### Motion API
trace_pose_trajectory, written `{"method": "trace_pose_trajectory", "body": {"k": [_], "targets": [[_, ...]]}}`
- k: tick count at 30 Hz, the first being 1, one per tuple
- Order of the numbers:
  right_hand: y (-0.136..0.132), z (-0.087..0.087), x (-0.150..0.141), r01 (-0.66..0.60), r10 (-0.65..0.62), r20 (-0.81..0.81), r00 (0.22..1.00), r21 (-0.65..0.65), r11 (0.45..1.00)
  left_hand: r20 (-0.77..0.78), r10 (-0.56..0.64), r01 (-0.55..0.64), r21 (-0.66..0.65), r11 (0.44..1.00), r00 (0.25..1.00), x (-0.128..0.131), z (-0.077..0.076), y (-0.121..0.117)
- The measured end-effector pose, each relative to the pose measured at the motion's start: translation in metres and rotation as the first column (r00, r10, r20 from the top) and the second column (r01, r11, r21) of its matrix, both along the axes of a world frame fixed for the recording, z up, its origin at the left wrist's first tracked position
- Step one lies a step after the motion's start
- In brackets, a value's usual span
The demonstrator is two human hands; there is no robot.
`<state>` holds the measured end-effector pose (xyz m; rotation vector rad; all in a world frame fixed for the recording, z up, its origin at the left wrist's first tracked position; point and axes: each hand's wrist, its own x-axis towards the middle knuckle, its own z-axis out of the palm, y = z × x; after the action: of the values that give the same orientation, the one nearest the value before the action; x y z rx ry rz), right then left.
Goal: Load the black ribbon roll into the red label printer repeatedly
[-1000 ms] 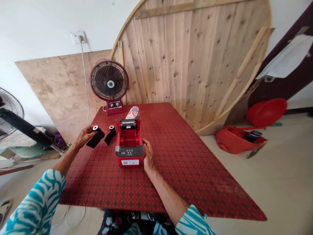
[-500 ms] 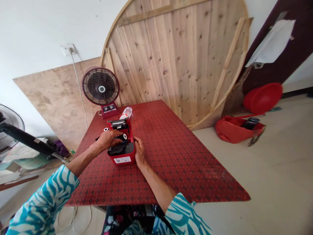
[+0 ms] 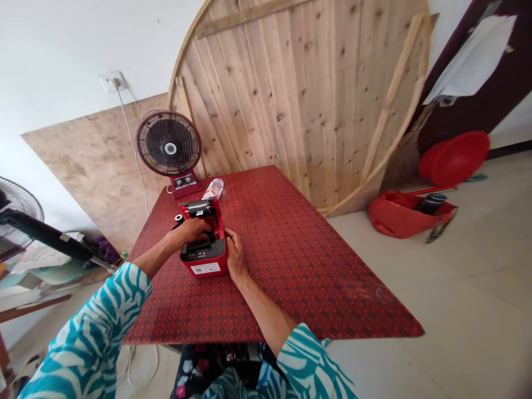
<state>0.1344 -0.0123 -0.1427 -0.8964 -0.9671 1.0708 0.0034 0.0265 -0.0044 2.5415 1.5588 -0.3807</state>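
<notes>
A red and black label printer [image 3: 213, 252] stands on the table with its lid [image 3: 201, 207] raised. My left hand [image 3: 193, 230] reaches down into the open compartment, its fingers bent around a black ribbon roll that is mostly hidden beneath them. Against the printer's right side lies my right hand [image 3: 236, 255], gripping the casing with the thumb near the upper edge. A dark roll with a white core [image 3: 178, 218] shows just left of the printer, partly behind my left hand.
Behind the printer lies a clear plastic bottle [image 3: 214, 188], beside a dark red table fan [image 3: 169, 148]. The patterned red table [image 3: 299, 266] ends in a corner at right. A large round wooden panel [image 3: 282, 100] leans on the wall. A red bag [image 3: 390, 215] sits on the floor.
My left hand has moved lower into the printer with the ribbon roll, whose white core end no longer shows. The black front panel is now uncovered. My right hand stays on the side.
</notes>
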Motion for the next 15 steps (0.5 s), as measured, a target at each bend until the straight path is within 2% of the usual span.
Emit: {"method": "trace_pose_trajectory", "body": {"k": [2,4,6,8,10,15], "targets": [[-0.001,0.001,0.001,0.005,-0.005,0.001,1.000,-0.001,1.000,0.175,0.007,-0.009,0.009,1.000,0.985,-0.012,0.002,-0.008],[-0.002,0.001,0.001,0.000,0.000,0.002,1.000,-0.003,1.000,0.398,0.052,-0.082,0.057,0.995,0.916,-0.026,0.003,-0.024],[-0.003,0.001,0.001,-0.009,0.009,0.007,1.000,-0.015,1.000,0.535,0.091,-0.166,0.093,0.982,0.840,-0.037,0.002,-0.044],[-0.003,0.000,0.002,-0.011,0.012,0.015,1.000,-0.025,1.000,0.572,0.066,-0.160,0.116,0.980,0.818,-0.042,-0.001,-0.062],[-0.003,-0.001,0.002,-0.009,0.009,0.019,1.000,-0.029,1.000,0.572,-0.008,-0.110,0.171,0.979,0.820,-0.042,-0.007,-0.074],[-0.002,-0.006,0.003,-0.020,0.021,0.017,1.000,-0.029,0.999,0.539,-0.169,-0.036,0.349,0.937,0.825,-0.033,-0.021,-0.074]]}}
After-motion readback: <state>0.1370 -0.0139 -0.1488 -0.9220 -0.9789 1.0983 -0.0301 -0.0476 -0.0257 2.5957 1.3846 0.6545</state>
